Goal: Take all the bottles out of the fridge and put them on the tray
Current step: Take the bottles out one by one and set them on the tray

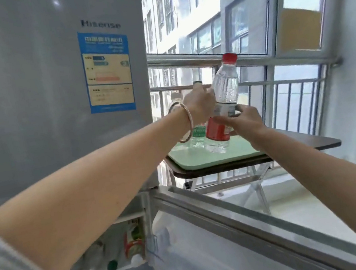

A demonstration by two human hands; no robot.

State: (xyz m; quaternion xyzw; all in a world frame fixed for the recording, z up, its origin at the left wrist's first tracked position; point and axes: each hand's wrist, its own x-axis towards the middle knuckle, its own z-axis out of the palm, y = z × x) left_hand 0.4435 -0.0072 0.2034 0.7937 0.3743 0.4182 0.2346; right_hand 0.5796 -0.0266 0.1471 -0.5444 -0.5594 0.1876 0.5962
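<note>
A clear bottle with a red cap and red label point(226, 85) stands on the pale green tray point(234, 155), and my right hand point(243, 122) grips its lower body. My left hand point(199, 105) grips a second clear bottle with a green label point(198, 135), whose dark cap shows just above my fingers; its base is at the tray's left part. Down in the open lower fridge compartment point(112, 257) lie several more bottles, one with a green cap point(112, 265), partly hidden by my left arm.
The tray lies on a small dark folding table point(314, 144) beside the grey fridge point(48, 85). The open fridge door point(245, 229) stretches across the lower right. Behind the table are a metal railing point(277, 58) and windows.
</note>
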